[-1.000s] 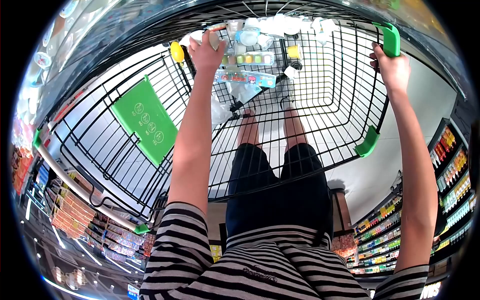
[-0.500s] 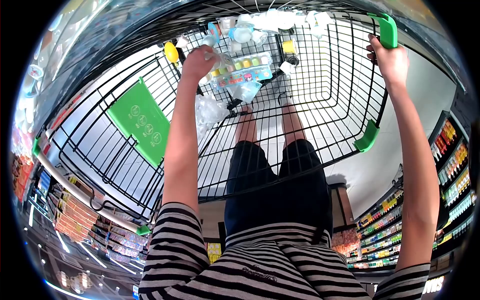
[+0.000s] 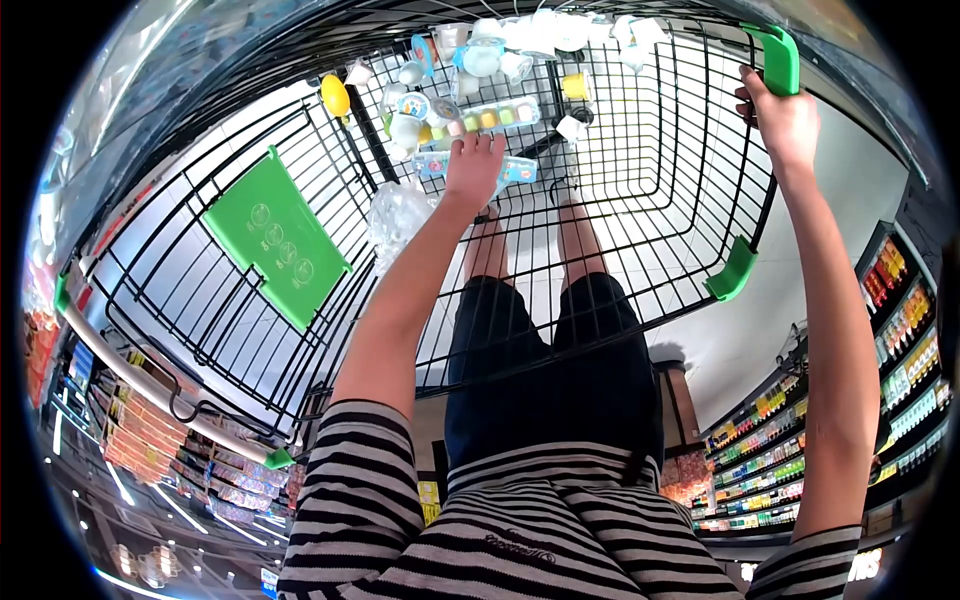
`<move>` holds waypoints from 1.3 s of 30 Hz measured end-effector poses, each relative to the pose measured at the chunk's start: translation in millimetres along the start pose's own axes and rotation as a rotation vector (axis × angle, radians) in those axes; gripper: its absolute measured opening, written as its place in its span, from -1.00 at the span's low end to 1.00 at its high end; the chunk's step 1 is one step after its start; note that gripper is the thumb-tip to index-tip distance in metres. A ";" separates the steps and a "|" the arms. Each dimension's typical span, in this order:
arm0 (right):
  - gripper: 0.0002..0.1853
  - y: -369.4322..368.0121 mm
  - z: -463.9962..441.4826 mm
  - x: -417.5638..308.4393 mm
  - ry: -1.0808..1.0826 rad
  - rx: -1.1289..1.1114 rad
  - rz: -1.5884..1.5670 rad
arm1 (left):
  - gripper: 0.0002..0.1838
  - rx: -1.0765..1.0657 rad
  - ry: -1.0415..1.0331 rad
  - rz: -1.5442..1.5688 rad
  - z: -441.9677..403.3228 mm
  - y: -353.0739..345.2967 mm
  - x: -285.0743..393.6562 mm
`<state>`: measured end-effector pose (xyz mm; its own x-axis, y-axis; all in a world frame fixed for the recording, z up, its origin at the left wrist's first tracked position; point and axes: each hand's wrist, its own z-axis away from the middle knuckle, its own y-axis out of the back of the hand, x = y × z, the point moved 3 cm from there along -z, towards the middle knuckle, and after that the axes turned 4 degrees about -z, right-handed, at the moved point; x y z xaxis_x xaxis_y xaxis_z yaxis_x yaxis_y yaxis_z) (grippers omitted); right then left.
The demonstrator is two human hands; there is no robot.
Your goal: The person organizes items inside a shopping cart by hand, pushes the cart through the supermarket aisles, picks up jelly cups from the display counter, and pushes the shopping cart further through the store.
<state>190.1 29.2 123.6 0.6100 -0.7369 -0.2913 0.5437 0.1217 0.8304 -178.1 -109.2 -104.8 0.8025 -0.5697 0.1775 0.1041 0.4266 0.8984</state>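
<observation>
My left hand (image 3: 474,172) reaches into the shopping cart, its fingers over the front edge of a blue-printed pack of small cups (image 3: 435,163). Yellow, green and pink contents show through the clear top of that pack. The thumb is hidden beneath the hand. Beside the wrist lies a crumpled clear plastic bag (image 3: 398,215). On the right, my right hand (image 3: 785,125) is wrapped around the cart's black wire rim, just below a green corner piece (image 3: 777,62). Loose white and pale blue cups (image 3: 483,58) crowd the far end of the basket.
A yellow egg-shaped item (image 3: 335,96) and a yellow tub (image 3: 576,86) are also in the cart. The green panel (image 3: 275,240) and push handle (image 3: 170,390) stand at the left. Stocked shelves (image 3: 765,440) line the right side; clear plastic hangs along the top.
My left hand has moved right and toward me, from the loose cups onto the pack. The pack looks tilted differently. My right hand keeps its hold on the rim.
</observation>
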 end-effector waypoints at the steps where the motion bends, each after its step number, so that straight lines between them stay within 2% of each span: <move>1: -0.67 -1.1 -0.8 0.8 0.005 0.004 -0.016 | -0.47 -0.025 0.008 0.038 -3.3 4.9 -1.7; 5: -0.65 0.8 2.5 -2.3 0.027 0.028 -0.021 | -0.44 -0.101 0.055 0.321 -20.1 36.3 -14.0; 8: -0.64 2.8 3.0 -1.6 0.032 0.018 -0.006 | -0.35 -0.490 0.224 0.592 -35.5 63.7 -27.3; 9: -0.65 3.2 4.9 -3.5 0.027 0.010 -0.008 | -0.31 -0.547 0.253 0.721 -37.0 76.4 -31.8; 12: -0.66 3.2 7.3 -7.4 0.028 0.017 -0.026 | -0.28 -0.453 0.190 0.711 -48.4 92.1 -47.5; 16: -0.65 1.1 0.8 -0.6 0.037 0.012 -0.027 | -0.32 -0.481 0.399 1.093 -50.2 101.3 -82.0; 17: -0.64 0.4 0.5 0.4 0.028 0.006 -0.035 | -0.39 -0.519 0.429 1.331 -44.8 105.5 -87.2; 18: -0.64 -0.2 1.1 0.7 0.028 0.003 -0.034 | -0.44 -0.445 0.476 1.466 -38.2 115.9 -93.3; 20: -0.64 1.0 1.0 0.3 0.030 0.003 -0.031 | -0.43 -0.295 0.719 1.617 -23.1 103.0 -121.2; 22: -0.63 2.5 4.2 -4.0 0.027 0.001 -0.006 | -0.53 0.054 0.908 1.777 -9.6 77.5 -146.1; 23: -0.63 3.9 6.0 -6.8 0.021 -0.003 0.010 | -0.55 0.108 0.956 1.879 -1.4 41.2 -172.5; 24: -0.63 5.0 7.2 -7.1 0.016 -0.007 0.026 | -0.60 0.332 1.004 2.019 3.7 58.3 -160.0; 26: -0.61 4.5 4.3 -4.7 0.012 -0.005 0.010 | -0.64 0.553 1.015 2.103 8.3 34.1 -172.1; 29: -0.60 -0.4 -2.0 4.8 0.028 0.029 -0.029 | -0.67 0.527 1.006 2.181 2.2 17.9 -172.0; 32: -0.53 -0.1 -9.5 13.0 0.151 0.047 0.060 | -0.71 0.316 0.847 2.112 -0.3 37.8 -144.5; 34: -0.49 -2.5 -17.9 22.3 0.244 0.094 0.176 | -0.71 0.086 0.859 1.951 14.0 43.1 -125.6; 36: -0.48 -5.0 -14.8 21.8 0.205 0.145 0.172 | -0.70 -0.193 0.600 1.152 37.6 32.7 -111.4; 37: -0.49 -3.1 -5.1 15.5 0.260 0.229 0.236 | -0.68 -0.256 0.481 0.782 49.9 27.4 -104.3; 38: -0.53 0.0 -2.2 13.4 0.275 0.156 0.142 | -0.67 -0.094 0.111 0.469 67.3 28.3 -89.5; 39: -0.57 -12.6 -9.8 25.7 0.404 0.301 0.227 | -0.67 -0.246 0.202 0.490 78.9 51.2 -70.9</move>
<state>204.6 15.3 101.0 0.8974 -0.3936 -0.1991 0.2200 0.0081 0.9755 -276.0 -102.4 -39.7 0.8851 -0.1293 0.4470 -0.1939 0.7708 0.6069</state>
